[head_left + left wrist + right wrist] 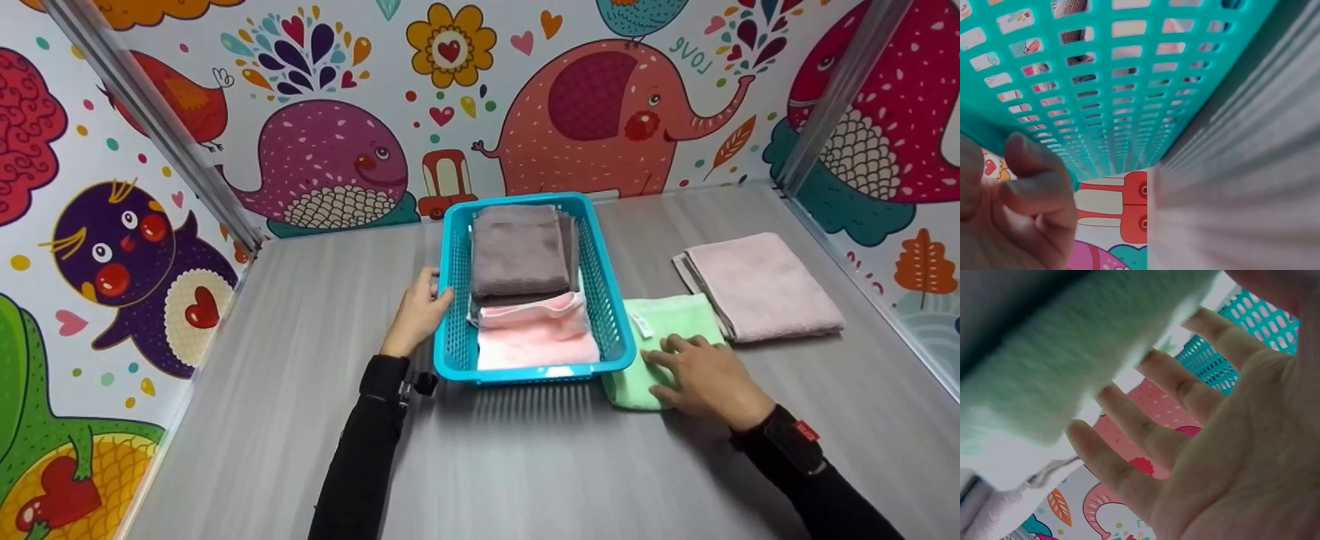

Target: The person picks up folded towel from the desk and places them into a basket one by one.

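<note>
A turquoise plastic basket [611, 300] with slotted walls holds folded dark brown-grey towels [521, 251] at its far end and a folded pink towel [536, 341] at its near end. My left hand [416, 313] grips the basket's left rim. The left wrist view has its curled fingers [1044, 194] at the basket edge. On a folded light-green towel [682, 319] to the right of the basket rests my right hand [701, 377], fingers spread. In the right wrist view its nearly straight fingertips [1107, 394] meet the fuzzy green cloth. The basket's edge overlaps the green towel's left side.
A folded pale pink towel [772, 289] lies at the right, beside the green one. Below everything is a grey wood-grain tabletop [525, 472]. Walls printed with cartoon animals [592, 120] enclose the back and both sides, with metal strips [157, 127] at the corners.
</note>
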Demonstrator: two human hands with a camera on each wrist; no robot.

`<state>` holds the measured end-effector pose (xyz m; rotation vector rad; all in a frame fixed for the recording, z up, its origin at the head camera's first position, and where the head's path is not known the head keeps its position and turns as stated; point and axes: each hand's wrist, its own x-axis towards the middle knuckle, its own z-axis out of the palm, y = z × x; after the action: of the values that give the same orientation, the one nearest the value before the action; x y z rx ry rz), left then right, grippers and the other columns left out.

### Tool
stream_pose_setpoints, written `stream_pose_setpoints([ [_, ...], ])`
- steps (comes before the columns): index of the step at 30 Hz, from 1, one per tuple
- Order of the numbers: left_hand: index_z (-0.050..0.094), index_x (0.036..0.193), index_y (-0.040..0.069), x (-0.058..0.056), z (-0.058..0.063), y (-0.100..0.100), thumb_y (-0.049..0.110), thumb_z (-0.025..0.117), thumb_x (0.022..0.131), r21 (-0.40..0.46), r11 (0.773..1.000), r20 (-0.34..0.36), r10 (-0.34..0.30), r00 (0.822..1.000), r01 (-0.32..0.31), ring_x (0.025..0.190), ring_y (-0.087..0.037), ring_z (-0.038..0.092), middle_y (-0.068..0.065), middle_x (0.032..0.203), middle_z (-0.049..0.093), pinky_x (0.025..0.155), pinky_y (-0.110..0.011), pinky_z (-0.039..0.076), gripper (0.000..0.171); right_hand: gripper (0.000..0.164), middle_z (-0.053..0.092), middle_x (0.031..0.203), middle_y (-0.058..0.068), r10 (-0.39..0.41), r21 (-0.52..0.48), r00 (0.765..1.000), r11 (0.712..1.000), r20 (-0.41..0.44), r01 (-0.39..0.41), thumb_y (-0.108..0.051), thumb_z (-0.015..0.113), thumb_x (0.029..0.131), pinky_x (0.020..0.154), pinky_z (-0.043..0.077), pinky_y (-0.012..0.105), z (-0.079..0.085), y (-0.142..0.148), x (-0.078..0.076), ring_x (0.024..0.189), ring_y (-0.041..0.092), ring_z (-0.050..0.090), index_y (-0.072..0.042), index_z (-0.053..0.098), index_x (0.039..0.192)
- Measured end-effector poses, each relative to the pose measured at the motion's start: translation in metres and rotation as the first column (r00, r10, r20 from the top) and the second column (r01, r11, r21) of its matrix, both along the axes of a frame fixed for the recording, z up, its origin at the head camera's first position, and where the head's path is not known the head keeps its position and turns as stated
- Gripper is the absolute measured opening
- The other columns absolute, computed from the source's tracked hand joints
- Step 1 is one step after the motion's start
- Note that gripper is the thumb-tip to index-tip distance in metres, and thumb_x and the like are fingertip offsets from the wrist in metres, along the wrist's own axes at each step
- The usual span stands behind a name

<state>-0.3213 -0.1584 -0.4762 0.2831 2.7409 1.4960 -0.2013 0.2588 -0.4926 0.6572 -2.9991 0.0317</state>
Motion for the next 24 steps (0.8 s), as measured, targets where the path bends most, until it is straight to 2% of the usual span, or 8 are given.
stream_pose_setpoints([
  [3,0.048,0.142,0.003,0.002,0.000,-0.002,0.017,0.053,0.105,-0.006,1.000,0.006,0.005,1.000,-0.005,0.067,-0.015,0.051,-0.003,0.080,0.059,0.066,-0.029,0.043,0.041,0.050,0.068,0.106,0.009,0.022,-0.005,1.000,1.000,0.009,-0.022,-0.044,0.084,0.079,0.062,0.052,0.047,0.003,-0.002,0.002,0.084,0.034,0.063,-0.017,0.077,0.120],
  [10,0.047,0.143,0.003,0.000,0.000,-0.002,0.019,0.052,0.105,-0.015,1.000,-0.008,-0.002,1.000,0.001,0.070,-0.016,0.054,-0.003,0.080,0.063,0.069,-0.031,0.043,0.042,0.041,0.061,0.090,0.005,0.037,-0.048,0.999,0.998,-0.005,-0.037,-0.041,0.088,0.071,0.054,0.043,0.040,0.008,-0.001,0.005,0.070,0.027,0.053,-0.021,0.077,0.106],
  [13,0.047,0.142,0.002,0.000,0.000,-0.003,0.017,0.052,0.105,-0.015,1.000,-0.007,0.005,1.000,-0.005,0.072,-0.017,0.056,-0.008,0.085,0.069,0.070,-0.031,0.044,0.041,0.038,0.060,0.089,0.004,0.044,-0.095,0.999,0.995,0.026,-0.042,-0.040,0.085,0.075,0.054,0.041,0.037,0.009,0.001,0.000,0.069,0.023,0.051,-0.021,0.076,0.107],
  [15,0.048,0.142,0.003,0.001,0.000,-0.002,0.017,0.052,0.105,-0.013,1.000,-0.007,0.007,1.000,-0.007,0.071,-0.017,0.055,-0.007,0.084,0.069,0.070,-0.031,0.044,0.040,0.034,0.062,0.091,0.004,0.029,-0.153,0.999,0.988,0.041,-0.022,-0.037,0.083,0.081,0.055,0.044,0.038,0.010,0.007,-0.006,0.070,0.022,0.054,-0.018,0.076,0.108],
  [19,0.047,0.142,0.002,0.001,0.000,0.000,0.017,0.053,0.104,-0.012,1.000,-0.011,0.000,1.000,0.000,0.068,-0.015,0.052,0.000,0.076,0.060,0.067,-0.030,0.042,0.041,0.031,0.067,0.094,0.012,-0.084,-0.244,0.995,0.965,0.051,0.094,-0.034,0.078,0.089,0.060,0.051,0.044,0.017,0.028,-0.015,0.072,0.025,0.063,-0.008,0.072,0.106],
  [21,0.047,0.142,0.002,0.001,0.000,0.000,0.018,0.053,0.104,-0.012,1.000,-0.012,-0.004,1.000,0.004,0.068,-0.015,0.051,0.001,0.076,0.059,0.067,-0.030,0.042,0.041,0.038,0.066,0.089,0.015,-0.173,-0.240,0.982,0.953,0.075,0.186,-0.036,0.078,0.089,0.060,0.050,0.046,0.020,0.040,-0.017,0.071,0.028,0.063,-0.001,0.067,0.101],
  [24,0.047,0.142,0.002,0.000,0.000,0.001,0.018,0.053,0.104,-0.002,1.000,-0.011,-0.010,1.000,0.010,0.068,-0.015,0.052,0.000,0.077,0.061,0.067,-0.030,0.043,0.041,0.055,0.058,0.076,0.016,-0.271,-0.192,0.951,0.935,0.152,0.297,-0.047,0.078,0.088,0.056,0.043,0.042,0.020,0.054,-0.017,0.064,0.027,0.053,0.004,0.058,0.093],
])
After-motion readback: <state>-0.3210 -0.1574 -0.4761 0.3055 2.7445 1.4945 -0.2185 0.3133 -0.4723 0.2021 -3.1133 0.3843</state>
